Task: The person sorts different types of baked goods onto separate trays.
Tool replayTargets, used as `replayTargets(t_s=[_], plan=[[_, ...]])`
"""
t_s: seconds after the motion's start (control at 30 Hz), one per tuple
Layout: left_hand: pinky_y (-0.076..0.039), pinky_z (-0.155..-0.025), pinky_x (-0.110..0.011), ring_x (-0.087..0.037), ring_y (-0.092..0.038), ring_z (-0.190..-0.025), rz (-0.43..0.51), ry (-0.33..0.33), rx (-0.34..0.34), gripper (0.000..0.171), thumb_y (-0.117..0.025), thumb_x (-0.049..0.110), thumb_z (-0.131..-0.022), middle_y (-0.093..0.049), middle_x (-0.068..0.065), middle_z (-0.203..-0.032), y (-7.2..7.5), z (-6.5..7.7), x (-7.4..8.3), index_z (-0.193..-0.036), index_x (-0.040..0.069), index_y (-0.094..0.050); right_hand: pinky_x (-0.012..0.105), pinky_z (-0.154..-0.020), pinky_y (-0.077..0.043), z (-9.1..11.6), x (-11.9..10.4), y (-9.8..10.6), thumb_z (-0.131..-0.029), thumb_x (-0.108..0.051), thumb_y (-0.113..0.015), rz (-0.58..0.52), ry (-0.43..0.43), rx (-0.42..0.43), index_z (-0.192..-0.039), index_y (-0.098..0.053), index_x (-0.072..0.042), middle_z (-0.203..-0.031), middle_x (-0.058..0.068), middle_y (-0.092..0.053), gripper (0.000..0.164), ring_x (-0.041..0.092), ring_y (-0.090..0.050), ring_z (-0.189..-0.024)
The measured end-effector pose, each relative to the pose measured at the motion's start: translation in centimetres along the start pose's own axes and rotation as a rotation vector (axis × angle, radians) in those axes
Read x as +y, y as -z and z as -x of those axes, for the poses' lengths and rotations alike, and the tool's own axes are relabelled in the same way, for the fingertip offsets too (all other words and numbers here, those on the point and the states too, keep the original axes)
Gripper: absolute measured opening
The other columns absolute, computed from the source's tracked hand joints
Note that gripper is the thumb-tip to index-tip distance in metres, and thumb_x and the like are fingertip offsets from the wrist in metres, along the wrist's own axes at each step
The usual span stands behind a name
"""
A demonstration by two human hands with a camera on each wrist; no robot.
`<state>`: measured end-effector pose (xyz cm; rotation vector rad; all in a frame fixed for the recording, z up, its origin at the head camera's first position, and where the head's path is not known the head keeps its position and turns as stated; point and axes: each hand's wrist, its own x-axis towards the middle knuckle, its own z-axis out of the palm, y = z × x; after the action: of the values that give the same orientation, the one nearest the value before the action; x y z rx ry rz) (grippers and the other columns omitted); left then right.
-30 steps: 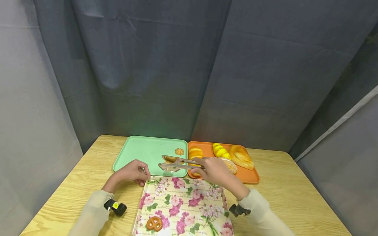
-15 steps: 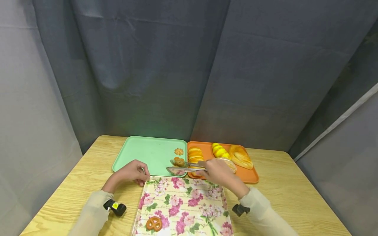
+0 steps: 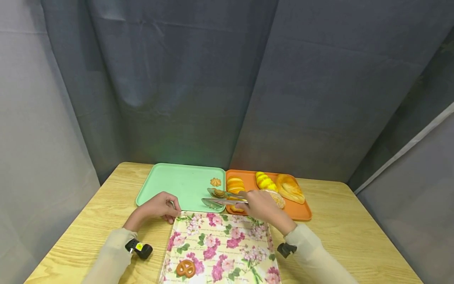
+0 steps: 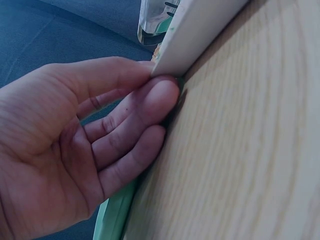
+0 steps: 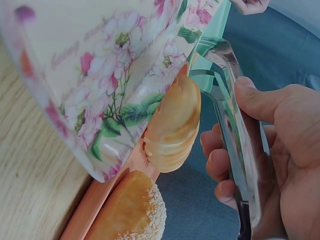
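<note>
My left hand (image 3: 163, 207) pinches the far left corner of a floral tray (image 3: 227, 230); in the left wrist view, thumb and fingers meet at its pale rim (image 4: 187, 45). With my right hand (image 3: 264, 206) I hold metal tongs (image 5: 245, 155), thumb on one arm and fingers curled round the other. The tongs' ends stand apart, low over the right side of a green tray (image 3: 177, 189). One end overlaps a small brown cookie (image 3: 218, 193). Just behind it lies a fluted cookie (image 3: 215, 182). A pretzel (image 3: 186, 268) lies near the floral tray's front left.
An orange tray (image 3: 301, 213) adjoins the green one on the right. It carries a ridged bread roll (image 3: 235, 183), a yellow striped bread (image 3: 265, 181), a seed-topped bun (image 3: 276, 198) and a large golden bread (image 3: 290, 189). Grey curtains (image 3: 177, 86) hang behind the wooden table (image 3: 354, 236).
The tongs in my right hand have shifted right across the green tray, and their ends have come a little closer together. My left hand stays at the floral tray's corner.
</note>
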<state>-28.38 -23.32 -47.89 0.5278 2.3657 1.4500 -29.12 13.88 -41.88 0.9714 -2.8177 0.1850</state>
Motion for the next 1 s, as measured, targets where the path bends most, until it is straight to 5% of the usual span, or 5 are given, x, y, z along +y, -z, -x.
replayTargets(t_s=[0.5, 0.73, 1.0], plan=[[-0.058, -0.059, -0.033, -0.016, -0.068, -0.058, 0.003, 0.001, -0.003, 0.013, -0.072, 0.007, -0.092, -0.073, -0.013, -0.071, 0.0, -0.1, 0.0, -0.091, -0.006, -0.072, 0.022, -0.042, -0.019, 0.3, -0.4, 0.8, -0.094, -0.041, -0.072, -0.026, 0.025, 0.008, -0.123, -0.072, -0.012, -0.052, -0.009, -0.037, 0.041, 0.007, -0.026, -0.043], [-0.059, -0.06, -0.034, -0.016, -0.068, -0.058, 0.015, 0.007, -0.006, 0.012, -0.071, 0.006, -0.092, -0.073, -0.01, -0.07, 0.0, -0.1, 0.0, -0.091, -0.006, -0.072, 0.019, -0.045, -0.022, 1.3, -1.8, 1.7, -0.095, -0.039, -0.072, -0.101, 0.141, -0.006, -0.12, -0.071, -0.01, -0.057, -0.01, -0.044, 0.038, 0.002, -0.029, -0.047], [-0.059, -0.06, -0.035, -0.017, -0.069, -0.058, 0.021, 0.005, -0.011, 0.012, -0.071, 0.006, -0.093, -0.073, -0.013, -0.071, 0.0, 0.0, -0.1, -0.091, -0.005, -0.072, 0.015, -0.052, -0.033, 2.4, -3.5, 2.2, -0.098, -0.039, -0.067, -0.183, 0.337, -0.063, -0.133, -0.067, -0.011, -0.085, -0.003, -0.071, 0.045, -0.004, -0.04, -0.057]])
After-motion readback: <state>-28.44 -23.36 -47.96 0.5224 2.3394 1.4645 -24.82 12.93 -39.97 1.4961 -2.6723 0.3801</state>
